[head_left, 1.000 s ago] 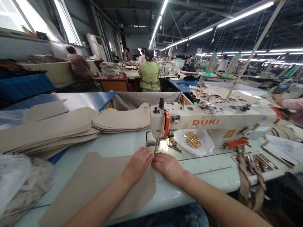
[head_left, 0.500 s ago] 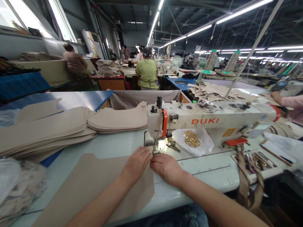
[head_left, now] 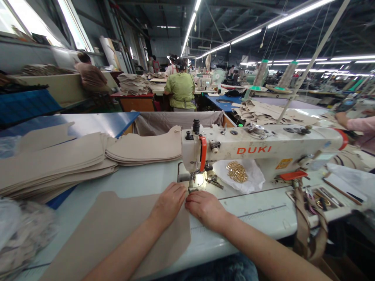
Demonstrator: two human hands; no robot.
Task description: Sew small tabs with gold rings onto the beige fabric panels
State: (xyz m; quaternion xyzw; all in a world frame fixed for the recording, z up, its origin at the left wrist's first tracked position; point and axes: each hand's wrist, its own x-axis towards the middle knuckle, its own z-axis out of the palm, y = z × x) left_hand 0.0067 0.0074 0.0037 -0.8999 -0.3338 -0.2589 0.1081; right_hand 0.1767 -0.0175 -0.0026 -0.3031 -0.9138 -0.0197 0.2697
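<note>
Both hands lie flat on a beige cut piece [head_left: 117,230] on the pale surface [head_left: 258,218]. The left hand [head_left: 170,203] and the right hand [head_left: 205,207] almost touch, their fingers together and pressing the piece's edge just before the needle of the sewing machine [head_left: 263,150]. Stacks of similar pieces [head_left: 58,164] lie to the left.

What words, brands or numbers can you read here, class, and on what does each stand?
"DUKI": red letters on the arm of the white sewing machine.
Yellow sticker on the machine: too small to read.
Printed scale near the front edge of the table: marks too blurred to read.
</note>
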